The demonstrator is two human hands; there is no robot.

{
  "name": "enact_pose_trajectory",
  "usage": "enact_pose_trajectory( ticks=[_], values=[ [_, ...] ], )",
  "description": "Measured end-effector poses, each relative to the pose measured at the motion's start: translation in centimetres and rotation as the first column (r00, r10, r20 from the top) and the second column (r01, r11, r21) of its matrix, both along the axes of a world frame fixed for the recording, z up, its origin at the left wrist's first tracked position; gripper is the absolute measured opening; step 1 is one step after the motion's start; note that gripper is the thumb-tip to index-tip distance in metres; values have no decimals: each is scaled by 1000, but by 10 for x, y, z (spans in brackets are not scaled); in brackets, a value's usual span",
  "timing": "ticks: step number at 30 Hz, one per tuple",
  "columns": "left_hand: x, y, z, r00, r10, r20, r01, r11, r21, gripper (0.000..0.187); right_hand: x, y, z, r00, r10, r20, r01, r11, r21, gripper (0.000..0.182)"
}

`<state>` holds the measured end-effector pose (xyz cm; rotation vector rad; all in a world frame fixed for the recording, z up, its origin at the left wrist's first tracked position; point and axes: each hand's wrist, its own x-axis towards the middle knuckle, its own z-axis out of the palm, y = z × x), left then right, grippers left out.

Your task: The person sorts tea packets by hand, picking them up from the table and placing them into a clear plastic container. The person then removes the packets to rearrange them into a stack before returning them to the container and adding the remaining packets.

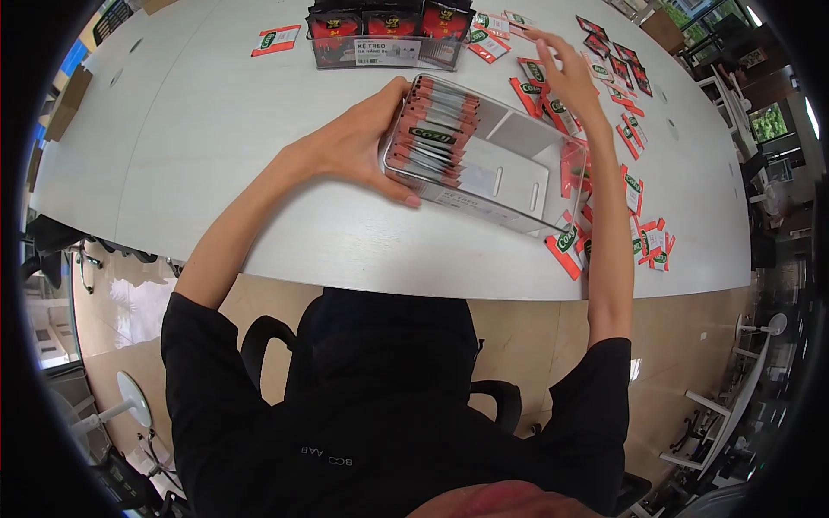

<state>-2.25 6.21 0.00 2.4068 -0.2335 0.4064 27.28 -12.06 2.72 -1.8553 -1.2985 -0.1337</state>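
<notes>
My left hand [358, 134] grips the left end of a clear plastic box [505, 177], its thumb and fingers around the sides. The box sits tilted in its direction on the table. A row of red-and-white Cozy tea sachets [432, 135] stands packed in its left part; the right part shows bare floor. Beyond the box's far right corner, my right hand [570, 73] hovers over or touches scattered sachets, its fingers stretched and apart, with nothing visible in them. Loose Cozy sachets [566, 250] lie around and under my right forearm, some seen through the box wall.
A second clear box [389, 53] filled with black-and-red coffee sachets stands at the back. More black-and-red sachets [622, 65] lie at the far right. One single red-and-white sachet [276, 41] rests at the back left. The white table's [345, 259] front edge is close to my body.
</notes>
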Motion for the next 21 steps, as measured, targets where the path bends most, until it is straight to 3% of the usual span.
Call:
enact_pose_trajectory(
  ticks=[2, 4, 6, 10, 12, 14, 15, 17, 19, 21],
  values=[
    [-1, 6, 0, 999, -28, -20, 28, 1000, 0, 108, 16, 1, -35, 939, -106, 328, 104, 994, 24, 33],
    [2, 4, 1, 999, -38, -28, 38, 999, -29, 107, 20, -7, -44, 964, -103, 246, 122, 990, -64, 38],
    [0, 4, 2, 998, -50, -34, 48, 997, -65, 106, 21, -14, -43, 999, -18, 27, 23, 978, -205, 42],
    [-1, 2, 3, 999, -39, -23, 38, 998, -50, 106, 32, -29, -53, 997, 7, 79, 6, 986, -166, 45],
    [-1, 0, 7, 999, -46, -8, 46, 998, -51, 106, 35, -37, -50, 941, -77, 329, 140, 975, -173, 47],
    [-2, -2, 15, 955, 23, -296, -55, 994, -99, 145, 39, -41, -38, 897, -168, 408, 224, 970, -94, 48],
    [-2, -1, 12, 955, 21, -296, -53, 994, -100, 145, 42, -42, -36, 842, -252, 478, 289, 957, -5, 50],
    [-2, 0, 3, 999, -19, -29, 19, 1000, -24, 108, 44, -44, -36, 816, -315, 484, 358, 934, 4, 54],
    [-3, -1, 3, 1000, -5, -25, 5, 1000, -6, 107, 45, -46, -46, 787, -379, 488, 425, 905, 16, 58],
    [-3, -2, 4, 1000, 5, -21, -4, 1000, 13, 107, 37, -50, -59, 785, -243, 570, 549, 698, -460, 68]
  ],
)
